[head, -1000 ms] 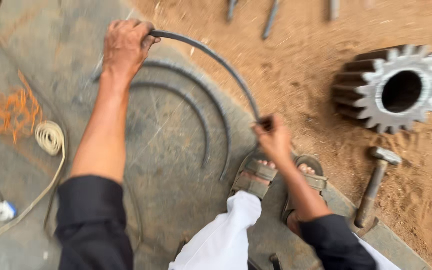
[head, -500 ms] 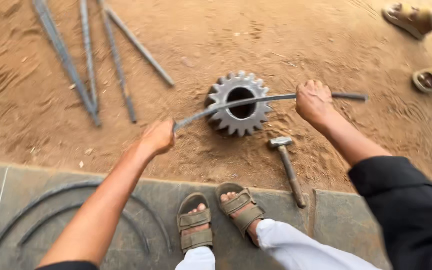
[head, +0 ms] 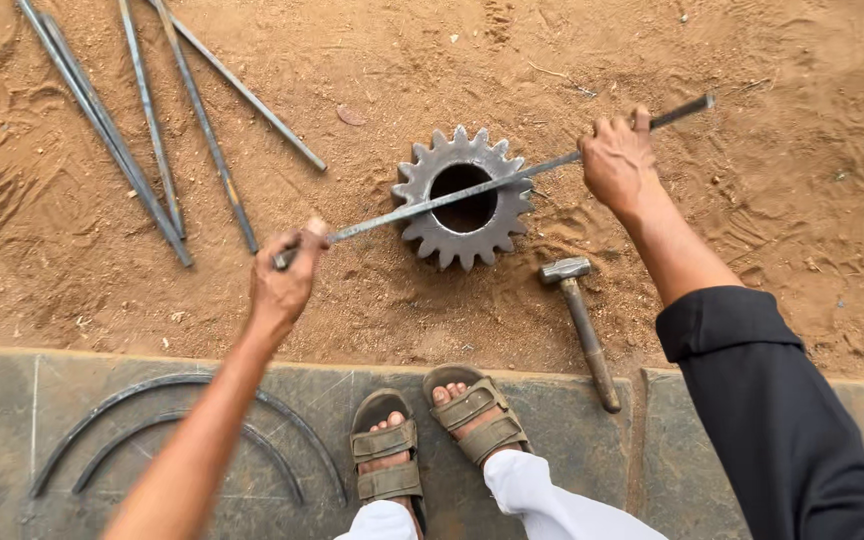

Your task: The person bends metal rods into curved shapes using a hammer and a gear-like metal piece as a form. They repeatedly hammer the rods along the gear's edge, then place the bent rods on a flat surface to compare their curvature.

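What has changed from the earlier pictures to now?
Both hands, left hand and right hand, carried the flat steel strip from over the slab's curved pieces to across the gear; it looks straighter. The hammer stayed on the sand.

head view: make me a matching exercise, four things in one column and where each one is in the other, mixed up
Things:
1. gear
2. hammer
3. curved strips
4. straight rods

Places:
A. flat on the slab, left of the sandalled feet
B. on the sand at top left
C. on the sand under the bar held by both hands
D. head on the sand, handle end reaching the slab

Pairs: 1-C, 2-D, 3-A, 4-B
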Available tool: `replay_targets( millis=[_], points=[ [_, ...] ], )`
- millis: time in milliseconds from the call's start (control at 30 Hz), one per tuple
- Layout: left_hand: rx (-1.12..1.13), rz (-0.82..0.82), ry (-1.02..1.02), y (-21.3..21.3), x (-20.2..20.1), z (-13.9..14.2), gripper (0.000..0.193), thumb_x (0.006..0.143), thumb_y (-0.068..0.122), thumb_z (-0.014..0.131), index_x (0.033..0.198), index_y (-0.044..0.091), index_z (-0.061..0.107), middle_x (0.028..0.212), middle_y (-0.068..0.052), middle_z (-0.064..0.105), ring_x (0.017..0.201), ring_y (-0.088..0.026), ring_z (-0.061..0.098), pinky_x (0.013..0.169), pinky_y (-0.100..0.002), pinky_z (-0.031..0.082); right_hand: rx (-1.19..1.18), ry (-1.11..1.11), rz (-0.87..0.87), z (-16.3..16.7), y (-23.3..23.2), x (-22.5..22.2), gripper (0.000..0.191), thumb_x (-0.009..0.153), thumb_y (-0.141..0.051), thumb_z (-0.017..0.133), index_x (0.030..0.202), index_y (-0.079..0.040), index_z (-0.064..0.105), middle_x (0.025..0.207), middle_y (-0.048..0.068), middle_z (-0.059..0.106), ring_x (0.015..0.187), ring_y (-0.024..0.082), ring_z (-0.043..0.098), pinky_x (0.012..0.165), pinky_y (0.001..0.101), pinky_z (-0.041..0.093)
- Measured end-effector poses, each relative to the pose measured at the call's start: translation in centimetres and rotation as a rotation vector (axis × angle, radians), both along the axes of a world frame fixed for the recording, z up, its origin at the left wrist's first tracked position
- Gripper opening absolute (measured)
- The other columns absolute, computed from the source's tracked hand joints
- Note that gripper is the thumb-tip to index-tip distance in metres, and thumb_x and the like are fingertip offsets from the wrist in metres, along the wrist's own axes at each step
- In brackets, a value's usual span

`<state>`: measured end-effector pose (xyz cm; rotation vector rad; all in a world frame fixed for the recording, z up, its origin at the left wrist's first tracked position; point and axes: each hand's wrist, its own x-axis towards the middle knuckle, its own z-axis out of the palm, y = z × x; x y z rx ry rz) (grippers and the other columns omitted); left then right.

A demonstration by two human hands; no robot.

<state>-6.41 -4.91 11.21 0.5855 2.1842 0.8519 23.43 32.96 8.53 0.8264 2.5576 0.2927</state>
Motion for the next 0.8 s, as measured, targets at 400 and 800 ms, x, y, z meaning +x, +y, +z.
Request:
replay_targets(
  millis=[400,800],
  points=[
    [0.917,0.545,0.202,2.4,4.7,-6.7,0.060,0.108,0.050,0.052,0.063,0.010,0.052,0.050,0.000,0.048,0.040,-0.012,0.054,0.040,-0.032,0.050,-0.320,0.244,-0.802,-10.4,-20.1,16.7,0.087,0.082,-0.063,0.075,0.127,0.007,0.050,0.115,0.031,0.059,0.096,0.042,0.064,0.076,0.0509,0.053],
    [0.790,0.350,0.314,1.8,5.1,-5.5,0.058,0.110,0.048,0.036,0.071,0.012,0.059,0.050,0.000,0.057,0.038,-0.010,0.059,0.037,-0.028,0.045,-1.093,1.144,-1.089,-2.7,-23.4,13.6,0.045,0.099,-0.047,0.062,0.096,-0.002,0.062,0.070,0.007,0.064,0.054,0.017,0.062,0.047,0.0331,0.053]
  ],
)
